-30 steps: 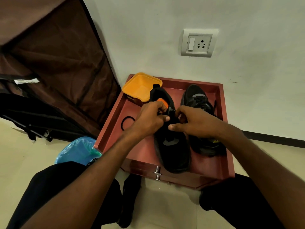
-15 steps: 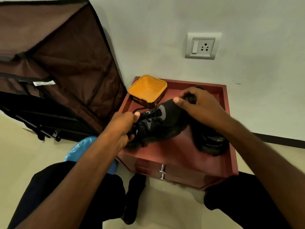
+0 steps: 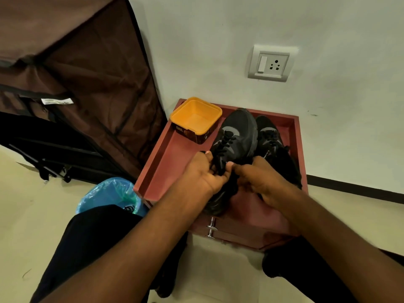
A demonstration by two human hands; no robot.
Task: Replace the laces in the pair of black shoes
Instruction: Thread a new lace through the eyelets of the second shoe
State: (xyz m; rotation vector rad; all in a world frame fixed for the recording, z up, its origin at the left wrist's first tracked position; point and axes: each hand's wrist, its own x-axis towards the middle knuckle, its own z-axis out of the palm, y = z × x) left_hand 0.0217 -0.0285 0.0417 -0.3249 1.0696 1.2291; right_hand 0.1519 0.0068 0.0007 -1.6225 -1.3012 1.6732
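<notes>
Two black shoes lie on a red-brown low drawer unit (image 3: 161, 158). The nearer shoe (image 3: 238, 136) points its toe toward the wall and carries black laces (image 3: 224, 147). My left hand (image 3: 201, 173) and my right hand (image 3: 258, 180) meet at its heel end, fingers curled around the shoe's opening and lace ends. The second black shoe (image 3: 273, 145) lies to the right, partly behind my right hand.
An orange square tub (image 3: 196, 119) stands at the unit's back left corner. A brown fabric wardrobe (image 3: 76, 84) leans at the left. A blue plastic bag (image 3: 109, 195) sits on the floor beside my knee. A wall socket (image 3: 271, 64) is above.
The shoe was turned from lying sideways across the unit to pointing toe toward the wall. Both hands shifted to its near end. The camera view moved slightly.
</notes>
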